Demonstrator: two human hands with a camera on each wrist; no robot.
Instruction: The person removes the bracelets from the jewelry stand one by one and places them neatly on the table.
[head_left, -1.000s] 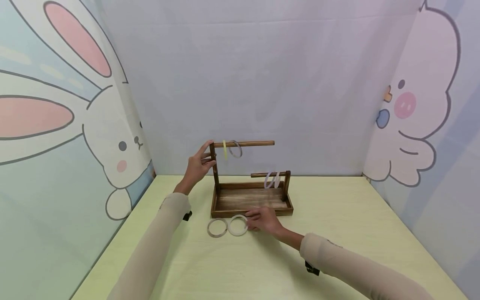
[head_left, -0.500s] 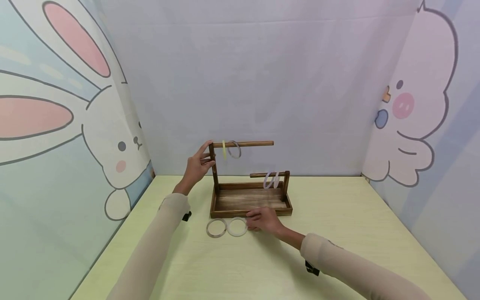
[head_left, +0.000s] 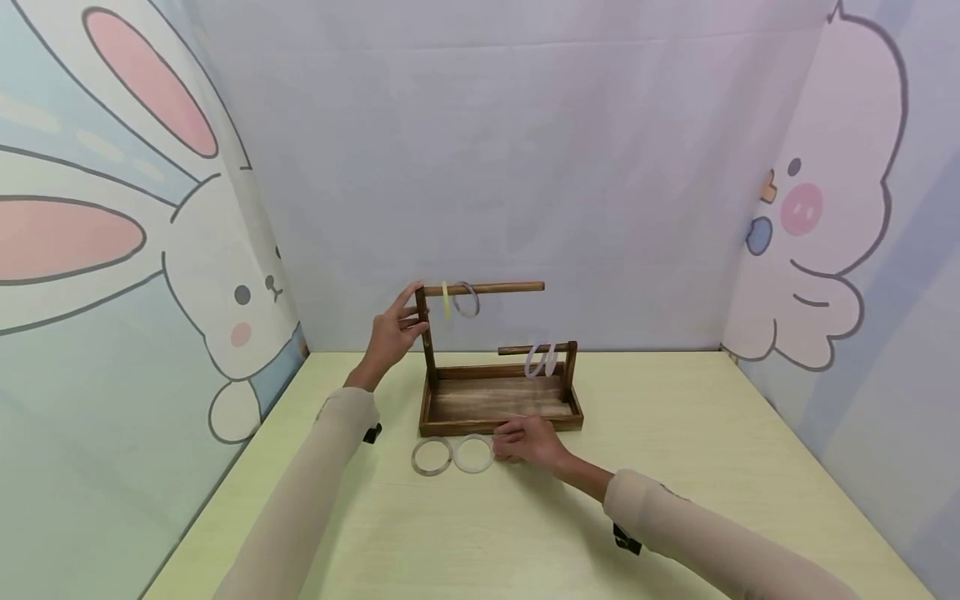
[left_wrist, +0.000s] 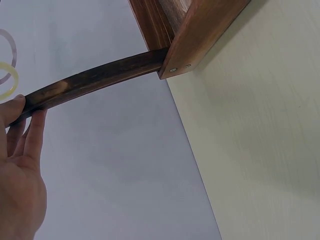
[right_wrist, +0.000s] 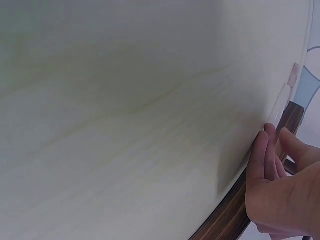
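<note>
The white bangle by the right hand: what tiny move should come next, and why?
Perhaps the right hand should pinch the white bangle and lift it slightly off the table. The hand is right at its edge, the left hand holds the tall post of the wooden rack, and four other bangles hang on the rack's two bars.

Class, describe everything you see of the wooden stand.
The wooden stand is brown, grained and upright on the table. Its base is a shallow rectangular tray, two screw heads at one end. From the tray's left, a tall post carries a long bar with a yellow ring and a greyish ring; from its right, a short post carries a lower bar with two pale rings. The left hand grips the tall post; whether the right hand touches the front rim is unclear.
</note>
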